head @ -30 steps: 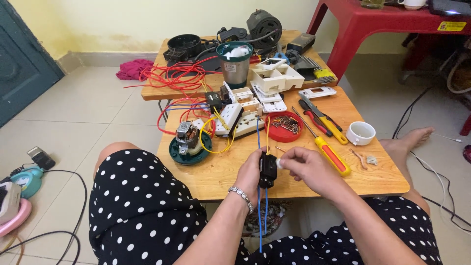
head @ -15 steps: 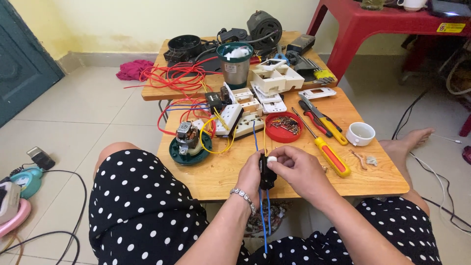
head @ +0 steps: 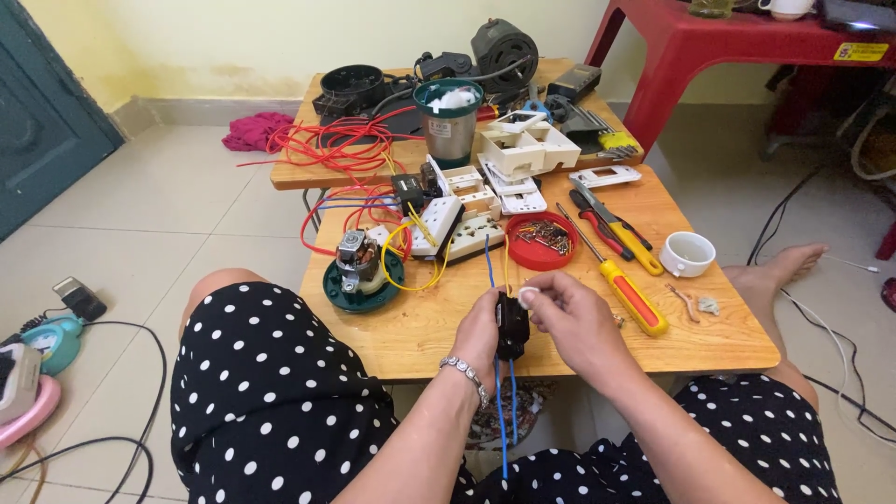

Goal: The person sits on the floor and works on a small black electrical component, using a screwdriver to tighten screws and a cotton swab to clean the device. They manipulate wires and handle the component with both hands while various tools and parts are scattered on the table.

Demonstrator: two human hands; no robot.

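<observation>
Head view | both hands [head: 532,327] hold black switch [head: 511,327] | blue wire [head: 504,411] hangs

Table [head: 719,336]: pale wood, smooth, faint satin sheen. Part [head: 511,327] gripped by both hands was black plastic, matt; blue wire [head: 501,425] had smooth plastic insulation. Screwdriver [head: 623,285] at 3 o'clock of it: glossy yellow-red plastic handle, bright metal shaft. Red dish [head: 541,241] at 12: glossy plastic, small metal screws inside. Cup [head: 687,254] looked white and glossy, material unclear. Socket strip [head: 448,229] at 11: white plastic. Bracelet [head: 467,375]: shiny metal. Dress [head: 271,392]: matt cloth.
</observation>
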